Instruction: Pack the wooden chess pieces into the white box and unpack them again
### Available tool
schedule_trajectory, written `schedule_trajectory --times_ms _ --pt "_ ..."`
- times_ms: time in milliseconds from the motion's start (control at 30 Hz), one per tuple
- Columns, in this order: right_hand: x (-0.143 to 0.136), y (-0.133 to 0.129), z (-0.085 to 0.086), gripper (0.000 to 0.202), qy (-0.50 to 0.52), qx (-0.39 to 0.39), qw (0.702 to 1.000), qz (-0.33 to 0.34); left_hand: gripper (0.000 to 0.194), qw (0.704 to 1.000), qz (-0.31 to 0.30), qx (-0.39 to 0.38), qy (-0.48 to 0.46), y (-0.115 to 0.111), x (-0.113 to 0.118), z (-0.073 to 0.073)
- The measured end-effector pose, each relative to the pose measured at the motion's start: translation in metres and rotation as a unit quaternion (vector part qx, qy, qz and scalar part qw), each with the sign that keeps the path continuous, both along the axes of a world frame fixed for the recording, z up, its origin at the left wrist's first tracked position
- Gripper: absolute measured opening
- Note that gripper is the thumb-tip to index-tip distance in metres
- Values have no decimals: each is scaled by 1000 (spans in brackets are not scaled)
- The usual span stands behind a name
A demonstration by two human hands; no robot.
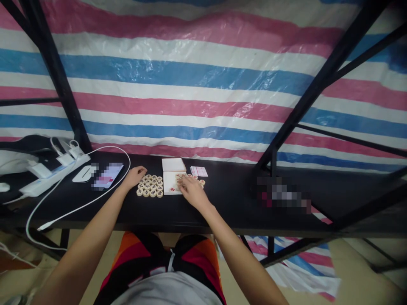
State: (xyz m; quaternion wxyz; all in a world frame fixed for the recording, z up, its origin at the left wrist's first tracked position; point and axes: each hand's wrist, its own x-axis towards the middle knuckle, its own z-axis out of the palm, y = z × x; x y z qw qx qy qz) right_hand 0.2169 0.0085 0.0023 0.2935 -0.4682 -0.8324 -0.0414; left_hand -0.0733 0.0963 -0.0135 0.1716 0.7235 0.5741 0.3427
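Observation:
Round wooden pieces with black characters [153, 187] stand in neat rows on the black table. My left hand [136, 175] rests at their upper left corner, fingers curled; whether it grips anything is hidden. To the right lies an open white box [173, 164] with its lid folded back, holding some red-character pieces [172, 189]. My right hand [191, 189] is over the right part of the box, fingers bent down at the pieces; what its fingertips hold cannot be made out. More red pieces [202, 182] show just beyond that hand.
Pink and white cards [199, 171] lie behind the box. A phone-like device [110, 176], a white device [83, 173], a power strip [54, 174] and a looping white cable [85, 204] are at the left. A blurred item [284, 195] sits at the right.

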Motion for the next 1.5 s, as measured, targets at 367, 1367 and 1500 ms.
schedule_trajectory --times_ms 367,1367,1500 --pt "-22 16 -13 22 -1 -15 999 29 35 1000 0 7 -10 0 1 0" --pt "-14 12 -9 23 20 11 1000 7 35 1000 4 7 7 3 -1 -2" --pt "11 19 -10 20 69 -41 975 -209 35 1000 0 8 9 3 -2 -1"
